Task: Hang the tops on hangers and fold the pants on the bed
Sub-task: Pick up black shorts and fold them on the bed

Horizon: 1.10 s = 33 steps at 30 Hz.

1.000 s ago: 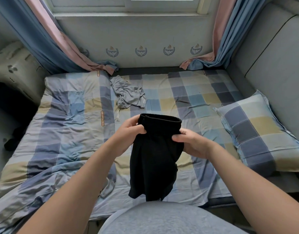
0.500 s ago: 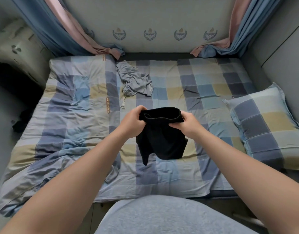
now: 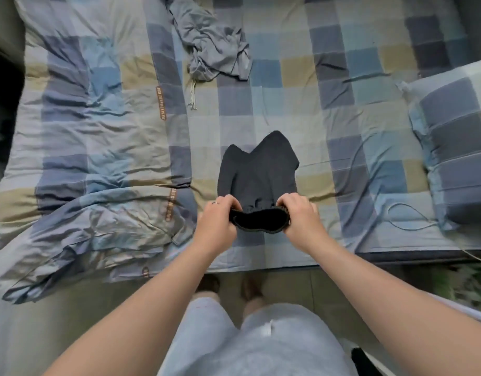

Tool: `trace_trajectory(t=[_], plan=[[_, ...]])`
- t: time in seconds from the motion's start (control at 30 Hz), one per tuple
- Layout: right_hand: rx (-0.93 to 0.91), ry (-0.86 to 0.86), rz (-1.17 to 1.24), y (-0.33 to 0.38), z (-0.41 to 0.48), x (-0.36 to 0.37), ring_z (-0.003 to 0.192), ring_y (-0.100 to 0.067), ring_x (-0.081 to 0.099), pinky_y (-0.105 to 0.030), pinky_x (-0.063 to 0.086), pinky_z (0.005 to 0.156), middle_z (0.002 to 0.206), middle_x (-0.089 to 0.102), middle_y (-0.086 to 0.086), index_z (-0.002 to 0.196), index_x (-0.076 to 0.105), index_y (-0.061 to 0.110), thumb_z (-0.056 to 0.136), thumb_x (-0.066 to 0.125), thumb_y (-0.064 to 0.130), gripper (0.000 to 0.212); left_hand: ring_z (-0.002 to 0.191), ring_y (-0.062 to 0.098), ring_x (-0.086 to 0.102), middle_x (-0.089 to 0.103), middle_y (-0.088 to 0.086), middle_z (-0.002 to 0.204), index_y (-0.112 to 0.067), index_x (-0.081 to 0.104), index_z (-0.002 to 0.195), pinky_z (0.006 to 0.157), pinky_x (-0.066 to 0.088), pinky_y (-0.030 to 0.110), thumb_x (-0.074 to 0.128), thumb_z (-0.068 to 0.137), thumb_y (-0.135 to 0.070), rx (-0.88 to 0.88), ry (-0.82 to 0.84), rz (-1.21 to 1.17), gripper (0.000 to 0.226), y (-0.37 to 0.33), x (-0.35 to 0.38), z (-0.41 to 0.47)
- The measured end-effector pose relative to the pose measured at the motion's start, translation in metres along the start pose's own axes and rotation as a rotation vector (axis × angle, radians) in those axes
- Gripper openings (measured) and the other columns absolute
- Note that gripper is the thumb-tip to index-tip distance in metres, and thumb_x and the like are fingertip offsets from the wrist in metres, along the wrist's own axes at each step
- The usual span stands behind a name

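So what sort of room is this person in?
Probably a bedroom: a bed with a checked sheet, a matching pillow on its right, and a crumpled grey garment and black shorts on it.

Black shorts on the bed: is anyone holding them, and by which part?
Yes. The left hand and right hand each grip the black shorts by one end of the waistband; the legs lie flat on the bed.

A bed in a checked blue, grey and tan sheet is spreading across 9 to 3 o'clock. A matching checked pillow is lying at 3 o'clock, a rumpled checked quilt is bunching at 8 o'clock, and pale tiled floor is showing at 6 o'clock.
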State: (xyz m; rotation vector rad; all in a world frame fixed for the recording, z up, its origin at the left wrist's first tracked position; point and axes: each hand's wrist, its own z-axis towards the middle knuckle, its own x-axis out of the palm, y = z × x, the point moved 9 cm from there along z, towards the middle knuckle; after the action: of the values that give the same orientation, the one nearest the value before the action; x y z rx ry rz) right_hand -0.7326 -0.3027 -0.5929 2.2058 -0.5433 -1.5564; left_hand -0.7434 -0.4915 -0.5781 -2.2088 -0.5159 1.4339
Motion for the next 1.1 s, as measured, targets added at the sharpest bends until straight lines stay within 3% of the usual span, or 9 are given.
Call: trace_trajectory(t=[0.1, 0.23, 0.43, 0.57, 0.67, 0.73, 0.83, 1.03, 1.1], plan=[[0.075, 0.096, -0.016, -0.037, -0.019, 0.088, 0.116, -0.020, 0.041, -0.029, 0.020, 0.082, 0.117, 0.053, 0.005, 0.107, 0.055, 0.024, 0.077, 0.064, -0.001, 0.040, 0.103, 0.027, 0.048, 0.057, -0.002, 0.105, -0.027, 0.051, 0.102, 0.077, 0.033, 0.037, 0.046, 0.078, 0.004, -0.090, 0.134, 0.076, 0.039, 0.058, 0.077, -0.009], [0.173, 0.311, -0.035, -0.082, -0.060, 0.197, 0.118, -0.017, 0.042, -0.030, 0.020, 0.082, 0.114, 0.051, 0.009, 0.103, 0.048, 0.029, 0.076, 0.059, -0.003, 0.044, 0.103, 0.028, 0.050, 0.056, -0.002, 0.107, -0.027, 0.049, 0.102, 0.079, 0.039, 0.040, 0.045, 0.079, 0.000, -0.219, 0.369, 0.134, 0.036, 0.127, 0.175, -0.040], [0.429, 0.595, 0.047, -0.121, -0.124, 0.298, 0.091, -0.024, 0.053, -0.036, 0.033, 0.085, 0.088, 0.059, 0.008, 0.099, 0.040, 0.032, 0.080, 0.041, -0.006, 0.044, 0.104, 0.027, 0.048, 0.056, -0.002, 0.112, -0.029, 0.046, 0.103, 0.079, 0.036, 0.037, 0.042, 0.081, -0.003, -0.350, 0.739, 0.186, 0.034, 0.181, 0.266, -0.094], [0.540, 0.784, 0.158, -0.130, -0.146, 0.319, 0.087, -0.028, 0.051, -0.039, 0.037, 0.082, 0.084, 0.060, 0.004, 0.096, 0.042, 0.032, 0.090, 0.053, 0.009, 0.026, 0.090, 0.025, 0.048, 0.059, -0.001, 0.104, -0.025, 0.047, 0.100, 0.066, 0.036, 0.033, 0.042, 0.085, -0.007, -0.430, 0.905, 0.141, 0.024, 0.191, 0.279, -0.107], [0.615, 0.727, 0.323, -0.133, -0.131, 0.309, 0.094, -0.028, 0.058, -0.043, 0.048, 0.088, 0.091, 0.065, 0.002, 0.094, 0.049, 0.028, 0.088, 0.067, 0.018, 0.021, 0.095, 0.026, 0.055, 0.064, 0.004, 0.107, -0.020, 0.050, 0.094, 0.077, 0.046, 0.033, 0.044, 0.082, -0.005, -0.543, 0.846, -0.023, 0.020, 0.199, 0.276, -0.088], [0.634, 0.663, 0.401, -0.137, -0.106, 0.299, 0.098, -0.025, 0.061, -0.039, 0.049, 0.088, 0.101, 0.068, -0.001, 0.101, 0.057, 0.021, 0.087, 0.071, 0.019, 0.021, 0.092, 0.026, 0.057, 0.063, 0.004, 0.099, -0.019, 0.051, 0.092, 0.073, 0.046, 0.033, 0.046, 0.082, -0.004, -0.558, 0.798, -0.078, 0.019, 0.200, 0.270, -0.059], [0.640, 0.554, 0.420, -0.149, -0.056, 0.281, 0.095, -0.029, 0.063, -0.038, 0.050, 0.083, 0.096, 0.069, -0.008, 0.098, 0.060, 0.009, 0.084, 0.075, 0.020, 0.023, 0.094, 0.027, 0.056, 0.059, 0.004, 0.099, -0.019, 0.050, 0.098, 0.073, 0.043, 0.033, 0.050, 0.085, -0.004, -0.528, 0.691, -0.115, 0.019, 0.195, 0.255, 0.000], [0.685, 0.335, 0.514, -0.174, 0.049, 0.241, 0.100, -0.023, 0.062, -0.039, 0.050, 0.094, 0.101, 0.066, 0.001, 0.104, 0.064, 0.020, 0.088, 0.072, 0.030, 0.021, 0.108, 0.023, 0.058, 0.061, 0.000, 0.112, -0.019, 0.052, 0.119, 0.090, 0.046, 0.034, 0.059, 0.094, -0.016, -0.463, 0.423, -0.263, 0.026, 0.178, 0.229, 0.105], [0.689, 0.234, 0.529, -0.180, 0.075, 0.228, 0.108, -0.024, 0.062, -0.040, 0.049, 0.098, 0.112, 0.065, 0.000, 0.116, 0.061, 0.021, 0.090, 0.069, 0.033, 0.030, 0.116, 0.019, 0.055, 0.058, 0.000, 0.124, -0.015, 0.049, 0.134, 0.095, 0.042, 0.030, 0.059, 0.098, -0.023, -0.438, 0.306, -0.330, 0.038, 0.170, 0.220, 0.128]])
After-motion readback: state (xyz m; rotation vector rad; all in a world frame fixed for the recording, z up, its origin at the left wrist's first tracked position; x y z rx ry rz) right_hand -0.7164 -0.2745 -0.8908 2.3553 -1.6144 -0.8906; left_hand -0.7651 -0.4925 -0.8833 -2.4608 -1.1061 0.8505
